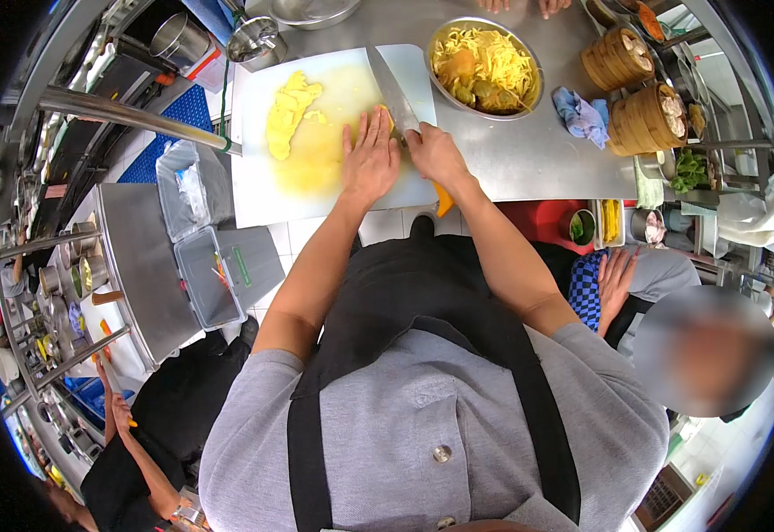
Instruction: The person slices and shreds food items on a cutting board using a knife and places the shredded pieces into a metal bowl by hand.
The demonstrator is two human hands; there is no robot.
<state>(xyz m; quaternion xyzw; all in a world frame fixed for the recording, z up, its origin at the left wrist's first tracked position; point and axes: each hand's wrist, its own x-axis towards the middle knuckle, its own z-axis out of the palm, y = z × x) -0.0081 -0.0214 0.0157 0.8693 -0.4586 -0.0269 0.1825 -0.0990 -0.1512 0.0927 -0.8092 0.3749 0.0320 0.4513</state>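
My left hand [371, 158] lies on the white cutting board [254, 191], fingers stretched out flat. A small piece of yellow food [388, 113] shows at its fingertips, mostly covered. Closed round a knife, my right hand [438, 158] is just to the right. The broad knife blade [390, 86] points away from me beside my left fingers, and its orange-yellow handle sticks out below my right hand. Yellow slices [291, 111] lie in a heap on the board's left side. Right of the board stands a metal bowl [538, 80] with yellow shreds and larger orange and greenish pieces.
Bamboo steamers [640, 124] and a blue cloth [582, 117] sit on the steel counter [529, 164] at right. Another person's fingers rest at its far edge. A grey bin [218, 279] stands lower left. One co-worker cuts something orange at left; another person is close at right.
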